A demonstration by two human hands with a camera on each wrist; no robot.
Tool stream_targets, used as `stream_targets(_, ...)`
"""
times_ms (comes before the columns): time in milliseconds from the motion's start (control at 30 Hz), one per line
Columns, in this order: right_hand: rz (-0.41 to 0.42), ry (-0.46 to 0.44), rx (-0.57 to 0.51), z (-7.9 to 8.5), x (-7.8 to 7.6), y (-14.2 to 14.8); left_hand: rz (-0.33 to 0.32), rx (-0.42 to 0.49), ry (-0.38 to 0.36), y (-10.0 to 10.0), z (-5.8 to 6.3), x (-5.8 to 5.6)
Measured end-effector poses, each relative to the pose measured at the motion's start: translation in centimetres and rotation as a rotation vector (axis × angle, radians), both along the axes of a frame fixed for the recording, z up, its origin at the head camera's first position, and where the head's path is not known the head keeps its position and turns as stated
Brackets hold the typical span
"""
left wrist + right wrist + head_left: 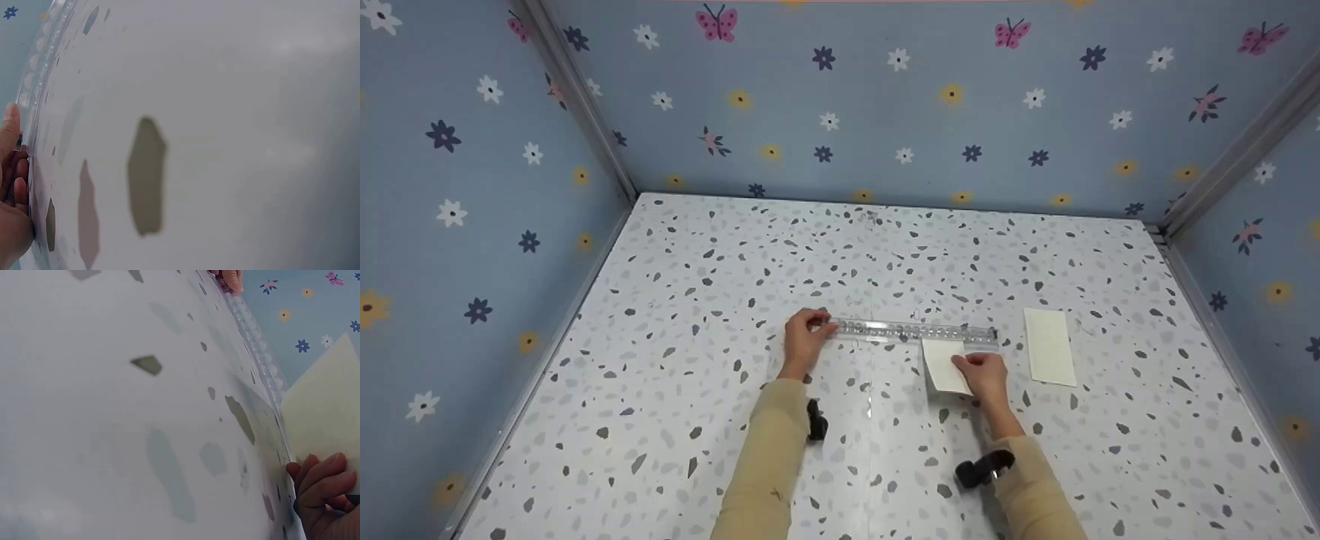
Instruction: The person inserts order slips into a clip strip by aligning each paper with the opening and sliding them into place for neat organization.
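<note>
A long, clear plastic strip (885,330) with a row of round, bubble-like shapes lies crosswise on the table. At its left end, my left hand (804,343) pinches it between thumb and fingers; the left wrist view shows the thumb (10,126) on the clear plastic. My right hand (987,375) holds a pale yellow sheet of paper (943,366) by its right side, just in front of the strip's right half. In the right wrist view the paper (329,396) stands tilted up beside the strip (256,337), with curled fingers (323,486) at its lower edge.
A second pale yellow sheet (1050,346) lies flat on the speckled white table (735,262), right of the strip. Blue flowered panels (855,97) enclose the table at the back and both sides. Black straps with mounts (984,470) sit on the wrists.
</note>
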State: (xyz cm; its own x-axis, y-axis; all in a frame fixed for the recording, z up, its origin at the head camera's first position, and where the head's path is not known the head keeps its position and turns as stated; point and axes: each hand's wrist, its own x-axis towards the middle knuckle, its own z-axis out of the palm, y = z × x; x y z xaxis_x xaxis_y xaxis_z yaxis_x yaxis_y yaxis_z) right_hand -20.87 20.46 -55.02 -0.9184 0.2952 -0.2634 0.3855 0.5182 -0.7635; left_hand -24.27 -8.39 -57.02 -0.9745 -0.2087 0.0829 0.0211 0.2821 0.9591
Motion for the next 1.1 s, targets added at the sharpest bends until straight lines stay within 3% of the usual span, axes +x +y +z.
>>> stream_targets(500,-0.026,0.022,-0.019,-0.2,0.0,-0.9,0.007,-0.008,-0.031,0.0,0.1,0.0)
stream_targets(1100,-0.014,0.012,0.009,-0.3,-0.2,-1.8,-0.003,0.025,0.031,0.0,0.2,0.1)
